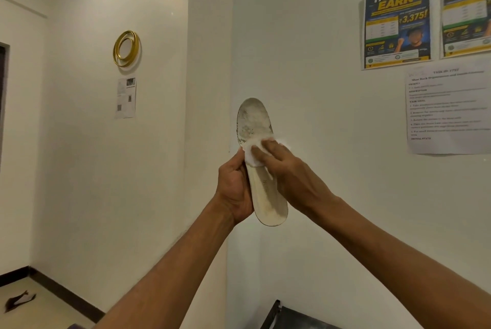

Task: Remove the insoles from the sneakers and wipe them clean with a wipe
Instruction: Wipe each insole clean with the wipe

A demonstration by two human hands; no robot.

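Observation:
A worn, off-white insole [254, 122] stands upright in mid-air in front of a white wall, toe end up and stained grey. My left hand [233, 186] grips its lower half from the left edge. My right hand [288, 172] presses a white wipe [251, 152] across the middle of the insole, fingers laid over the wipe. The sneakers are out of sight.
A dark rack edge [279, 314] shows at the bottom, just right of centre. Posters [397, 23] and a task sheet [447, 111] hang on the right wall. A gold ring ornament [127, 48] hangs on the left wall. A dark scrap [18, 300] lies on the floor at bottom left.

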